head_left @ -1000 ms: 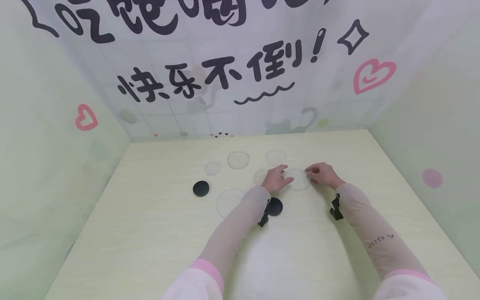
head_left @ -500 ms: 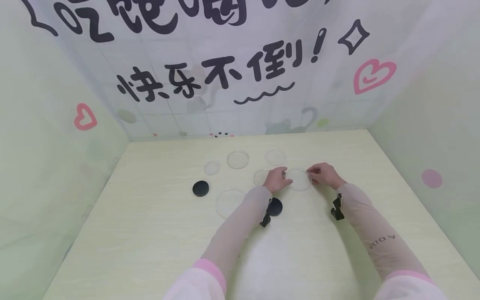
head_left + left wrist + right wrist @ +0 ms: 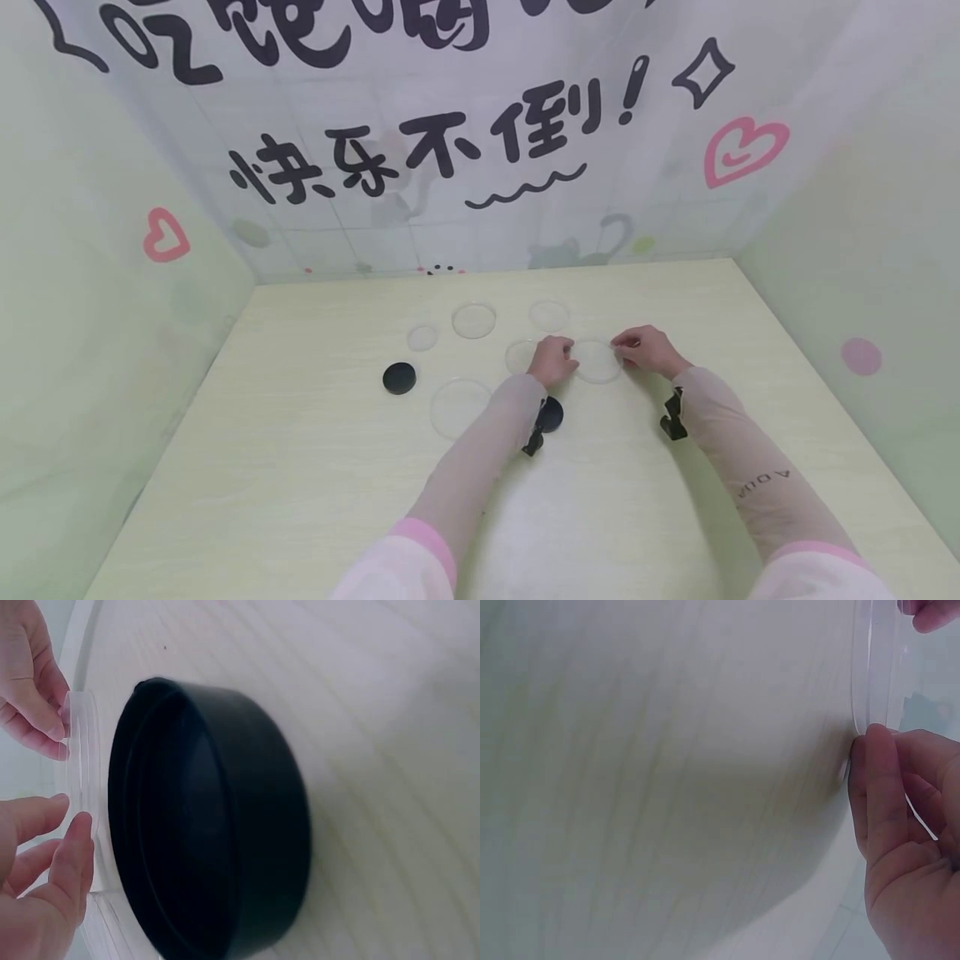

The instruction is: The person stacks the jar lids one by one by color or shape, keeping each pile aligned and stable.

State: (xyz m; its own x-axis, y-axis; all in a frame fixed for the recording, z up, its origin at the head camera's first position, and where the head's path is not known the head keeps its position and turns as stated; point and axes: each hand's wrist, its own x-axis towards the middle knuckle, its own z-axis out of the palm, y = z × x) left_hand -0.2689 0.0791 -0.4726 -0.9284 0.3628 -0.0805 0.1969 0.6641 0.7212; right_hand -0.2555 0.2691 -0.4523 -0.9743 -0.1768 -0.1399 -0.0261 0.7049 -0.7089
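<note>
A clear petri dish [image 3: 597,363] lies on the table between both hands. At its right edge my right hand [image 3: 649,350] pinches the rim between thumb and fingertips, as the right wrist view shows for the hand [image 3: 915,817]. On the left side my left hand [image 3: 551,362] has its fingertips at the dish's edge. In the left wrist view, a gap stands between the thumb and fingers of the left hand [image 3: 45,877]; one fingertip overlaps the clear dish [image 3: 84,750], and firm contact is hard to tell. A black round lid [image 3: 262,825] lies close below the left wrist.
Other clear round dishes lie around: a large one [image 3: 453,408], a medium one [image 3: 474,321], another [image 3: 549,315], a small disc [image 3: 422,337], and one [image 3: 519,357] partly behind the left hand. A second black lid [image 3: 399,378] lies at left. Fabric walls [image 3: 420,242] enclose the table.
The left hand's thumb and fingers have drawn slightly closer together at the dish's left edge. The right hand keeps its pinch. The dishes and lids have not visibly moved on the table.
</note>
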